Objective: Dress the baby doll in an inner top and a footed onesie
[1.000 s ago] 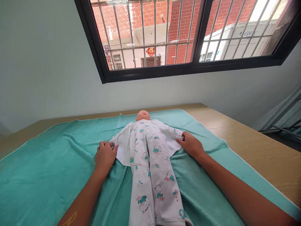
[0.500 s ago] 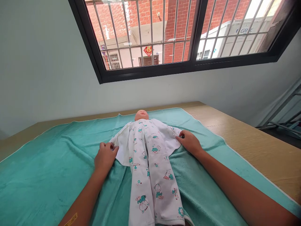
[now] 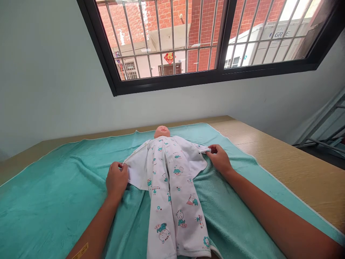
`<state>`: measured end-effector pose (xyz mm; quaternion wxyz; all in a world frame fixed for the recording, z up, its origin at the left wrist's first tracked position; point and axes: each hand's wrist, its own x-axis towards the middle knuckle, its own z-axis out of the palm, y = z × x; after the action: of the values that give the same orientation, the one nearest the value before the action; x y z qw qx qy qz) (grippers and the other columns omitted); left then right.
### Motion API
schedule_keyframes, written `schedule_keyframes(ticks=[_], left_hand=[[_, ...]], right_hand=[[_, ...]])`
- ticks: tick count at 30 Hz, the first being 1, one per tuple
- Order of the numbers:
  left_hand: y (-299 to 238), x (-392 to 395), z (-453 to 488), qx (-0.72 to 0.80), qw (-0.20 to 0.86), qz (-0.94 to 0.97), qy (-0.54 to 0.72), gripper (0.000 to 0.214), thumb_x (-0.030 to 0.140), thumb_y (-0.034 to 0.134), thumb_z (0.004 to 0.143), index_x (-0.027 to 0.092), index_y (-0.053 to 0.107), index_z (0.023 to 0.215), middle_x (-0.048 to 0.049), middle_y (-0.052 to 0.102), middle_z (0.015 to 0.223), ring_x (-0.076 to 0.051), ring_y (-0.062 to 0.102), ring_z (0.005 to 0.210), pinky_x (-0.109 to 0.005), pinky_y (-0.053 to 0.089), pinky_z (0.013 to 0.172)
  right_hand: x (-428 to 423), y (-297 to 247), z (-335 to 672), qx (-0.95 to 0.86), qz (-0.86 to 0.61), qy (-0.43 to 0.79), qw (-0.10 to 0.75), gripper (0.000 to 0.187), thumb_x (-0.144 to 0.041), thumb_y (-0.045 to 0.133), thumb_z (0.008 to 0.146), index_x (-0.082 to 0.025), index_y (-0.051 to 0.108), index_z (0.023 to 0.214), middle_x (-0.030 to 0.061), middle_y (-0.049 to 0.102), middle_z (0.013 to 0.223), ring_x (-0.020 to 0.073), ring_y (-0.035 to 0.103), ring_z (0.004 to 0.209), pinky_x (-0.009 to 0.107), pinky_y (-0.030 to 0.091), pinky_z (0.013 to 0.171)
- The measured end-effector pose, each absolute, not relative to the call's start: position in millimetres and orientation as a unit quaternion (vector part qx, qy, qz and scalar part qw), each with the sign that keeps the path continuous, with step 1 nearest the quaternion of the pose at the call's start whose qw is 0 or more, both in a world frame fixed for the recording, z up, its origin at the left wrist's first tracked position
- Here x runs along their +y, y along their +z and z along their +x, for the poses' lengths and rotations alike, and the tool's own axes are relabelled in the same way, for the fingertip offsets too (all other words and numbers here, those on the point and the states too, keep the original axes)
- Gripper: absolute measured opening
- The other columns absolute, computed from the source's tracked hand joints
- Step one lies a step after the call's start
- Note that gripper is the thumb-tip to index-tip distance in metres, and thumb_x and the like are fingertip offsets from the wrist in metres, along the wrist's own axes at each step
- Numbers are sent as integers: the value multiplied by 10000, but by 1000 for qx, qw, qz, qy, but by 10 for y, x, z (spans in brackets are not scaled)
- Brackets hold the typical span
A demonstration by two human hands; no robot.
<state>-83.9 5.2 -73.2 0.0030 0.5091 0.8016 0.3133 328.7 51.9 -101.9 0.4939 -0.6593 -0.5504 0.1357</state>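
Note:
A baby doll [image 3: 162, 131] lies face up on a green blanket [image 3: 67, 190], its head at the far end. White printed baby clothes [image 3: 179, 194] cover its body, with a shirt spread to both sides and trouser legs running toward me. My left hand [image 3: 117, 180] pinches the left sleeve side of the shirt, its fingers curled at the edge. At the far right, my right hand [image 3: 219, 158] grips the end of the right sleeve [image 3: 202, 148] between thumb and fingers. What lies inside the sleeves is hidden.
The blanket lies over a wooden table [image 3: 291, 169], whose bare top shows at the right. Behind it stand a white wall [image 3: 54, 90] and a barred window [image 3: 172, 43]. A metal frame [image 3: 323, 126] is beyond the table at the right.
Both hands have moved outward, the left to the left and the right slightly away and to the right. The right sleeve now stretches farther out.

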Motion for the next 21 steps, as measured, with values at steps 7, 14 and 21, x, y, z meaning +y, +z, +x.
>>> schedule_keyframes(ticks=[7,14,21], left_hand=[[-712,49,-910,796,36,450,403,285,516,386,871,241,463,874,-45,607,848,-235,556,750,-326,398,654],[-577,20,-809,676,165,414,587,296,476,602,752,196,556,835,20,573,772,-124,496,653,-254,422,637],[-169,-112,-680,550,272,347,709,406,455,740,606,175,593,860,37,567,736,-97,508,627,-222,434,590]], right_hand=[[394,-889,3202,-600,-671,24,435,229,-398,489,844,-197,581,780,37,609,798,156,521,683,269,370,628],[356,-898,3078,-666,-681,78,294,278,-429,552,802,-206,548,637,13,637,713,157,526,657,262,293,559],[415,-944,3129,-626,-653,130,406,236,-370,488,824,-218,481,644,-8,581,627,153,506,602,264,336,578]])
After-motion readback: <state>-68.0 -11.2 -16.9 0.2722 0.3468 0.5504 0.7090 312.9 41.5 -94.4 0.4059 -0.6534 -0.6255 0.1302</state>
